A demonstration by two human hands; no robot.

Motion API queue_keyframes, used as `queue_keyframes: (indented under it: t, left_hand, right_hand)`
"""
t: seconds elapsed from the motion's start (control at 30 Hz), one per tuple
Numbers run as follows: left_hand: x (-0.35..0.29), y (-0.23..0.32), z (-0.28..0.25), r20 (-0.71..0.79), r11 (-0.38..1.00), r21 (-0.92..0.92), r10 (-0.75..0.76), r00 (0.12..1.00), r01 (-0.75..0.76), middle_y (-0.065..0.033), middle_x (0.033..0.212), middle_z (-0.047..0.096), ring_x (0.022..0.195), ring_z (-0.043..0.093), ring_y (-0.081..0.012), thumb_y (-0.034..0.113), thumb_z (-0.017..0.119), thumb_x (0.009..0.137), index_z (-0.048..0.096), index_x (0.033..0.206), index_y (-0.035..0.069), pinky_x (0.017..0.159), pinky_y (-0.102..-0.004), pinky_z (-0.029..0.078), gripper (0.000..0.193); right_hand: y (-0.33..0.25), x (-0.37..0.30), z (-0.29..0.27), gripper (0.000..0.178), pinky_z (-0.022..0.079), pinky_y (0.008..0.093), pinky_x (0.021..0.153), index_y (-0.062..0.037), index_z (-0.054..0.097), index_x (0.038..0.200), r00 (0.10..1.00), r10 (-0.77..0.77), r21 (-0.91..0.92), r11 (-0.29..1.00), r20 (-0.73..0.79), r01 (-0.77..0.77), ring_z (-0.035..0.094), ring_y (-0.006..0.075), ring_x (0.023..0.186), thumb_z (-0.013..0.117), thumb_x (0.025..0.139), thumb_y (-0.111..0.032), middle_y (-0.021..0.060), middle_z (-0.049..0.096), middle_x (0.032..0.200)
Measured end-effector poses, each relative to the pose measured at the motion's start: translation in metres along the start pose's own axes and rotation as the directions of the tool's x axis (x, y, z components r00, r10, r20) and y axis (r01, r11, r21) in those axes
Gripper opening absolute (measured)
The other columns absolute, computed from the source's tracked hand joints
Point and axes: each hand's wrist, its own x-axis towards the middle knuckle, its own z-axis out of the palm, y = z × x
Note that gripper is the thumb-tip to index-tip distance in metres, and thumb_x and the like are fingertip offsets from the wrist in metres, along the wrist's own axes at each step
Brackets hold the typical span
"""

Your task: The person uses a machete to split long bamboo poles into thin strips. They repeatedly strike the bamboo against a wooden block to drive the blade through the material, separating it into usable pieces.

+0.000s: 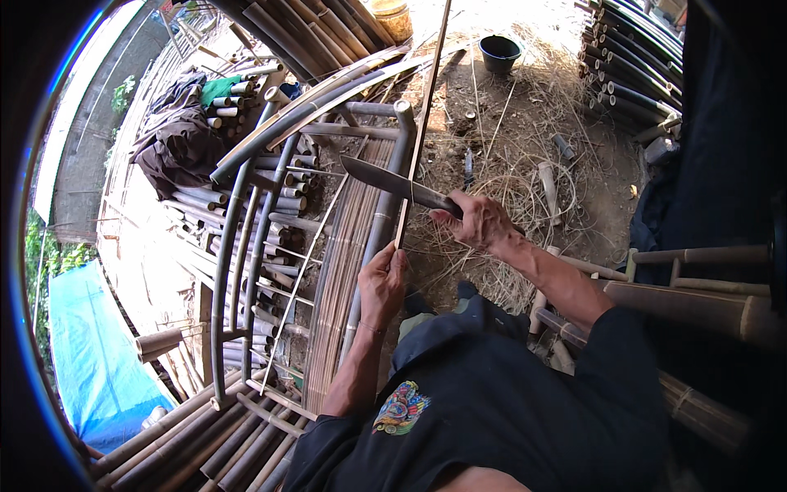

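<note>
The lower part of a long, narrow bamboo strip (427,107) is gripped by the closed fingers of the left hand (382,289), with the thumb laid along it. The handle of a broad-bladed knife (381,178) is wrapped by the curled fingers of the right hand (479,221), and its blade is pointed to the left. The strip is crossed by the blade just above the left hand; whether the edge is sunk into it cannot be told. The strip is held at a slant, its far end carried out past the top of the view. Beneath and to the left of the left hand, a bamboo bench (348,262) is seen, its seat made of slim slats and its back formed of curved poles. Beyond the right hand, the earth is strewn with pale shavings (525,184), and a black bucket (499,56) is set near them. Stacked dark poles (631,61) are piled at the upper right. Farther left, cut bamboo is partly covered by a dark cloth (180,148), and a blue tarp (102,353) is spread near the rim.
</note>
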Motion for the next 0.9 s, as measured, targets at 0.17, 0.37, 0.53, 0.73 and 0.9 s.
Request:
queue_keyframes:
  t: [0.17, 0.37, 0.53, 0.73, 0.9]
  left_hand:
    - [-0.009, 0.003, -0.003, 0.047, 0.999, -0.013, -0.051, 0.998, 0.052, 0.0033, 0.075, 0.056, 0.069, 0.048, -0.0041, 0.017, 0.056, 0.096, 0.061, 0.117, -0.003, 0.06, -0.021, 0.041, 0.03]
    - [-0.031, -0.011, -0.014, 0.053, 0.996, 0.036, -0.082, 0.995, 0.081, 0.0, 0.075, 0.058, 0.07, 0.049, -0.0041, 0.014, 0.055, 0.096, 0.061, 0.118, -0.001, 0.061, -0.0218, 0.043, 0.028]
    - [-0.045, -0.009, -0.02, 0.091, 0.995, 0.097, 0.007, 0.996, -0.016, -0.0075, 0.076, 0.058, 0.067, 0.055, -0.0109, 0.011, 0.056, 0.094, 0.062, 0.116, 0.001, 0.064, -0.0255, 0.045, 0.025]
    - [-0.048, -0.005, -0.029, 0.123, 0.99, 0.14, -0.022, 0.992, 0.005, -0.0062, 0.074, 0.057, 0.068, 0.053, -0.0098, 0.01, 0.056, 0.094, 0.062, 0.115, 0.001, 0.063, -0.0253, 0.045, 0.024]
    - [-0.078, -0.021, -0.041, 0.191, 0.992, 0.126, -0.043, 0.981, 0.019, -0.0064, 0.072, 0.054, 0.067, 0.054, -0.0105, 0.011, 0.057, 0.094, 0.063, 0.113, 0.0, 0.062, -0.0262, 0.045, 0.023]
  right_hand:
    - [0.002, -0.012, -0.002, 0.056, 0.051, 0.0402, 0.05, -0.0052, 0.058, 0.083, 0.992, -0.123, -0.047, 0.991, -0.011, 0.122, 0.064, 0.0319, 0.055, 0.051, 0.089, -0.06, 0.0155, 0.061, 0.059]
    - [0.013, -0.003, -0.014, 0.056, 0.05, 0.0365, 0.046, -0.0059, 0.059, 0.083, 0.995, -0.045, -0.035, 0.998, 0.087, 0.048, 0.063, 0.0254, 0.05, 0.047, 0.091, -0.06, 0.0118, 0.06, 0.057]
    - [0.036, 0.015, -0.03, 0.057, 0.049, 0.0379, 0.044, -0.0073, 0.058, 0.081, 0.984, 0.008, -0.173, 0.984, -0.18, -0.04, 0.061, 0.0236, 0.049, 0.046, 0.09, -0.062, 0.01, 0.059, 0.056]
    - [0.036, 0.001, -0.001, 0.063, 0.044, 0.0317, 0.034, -0.0107, 0.058, 0.079, 0.979, -0.174, -0.093, 0.982, -0.104, 0.165, 0.047, 0.0115, 0.038, 0.037, 0.089, -0.07, 0.0002, 0.048, 0.049]
    - [0.106, 0.043, -0.065, 0.066, 0.045, 0.0352, 0.042, -0.0105, 0.059, 0.082, 0.958, 0.165, -0.21, 0.954, -0.232, -0.215, 0.054, 0.0159, 0.044, 0.036, 0.088, -0.072, 0.0031, 0.054, 0.053]
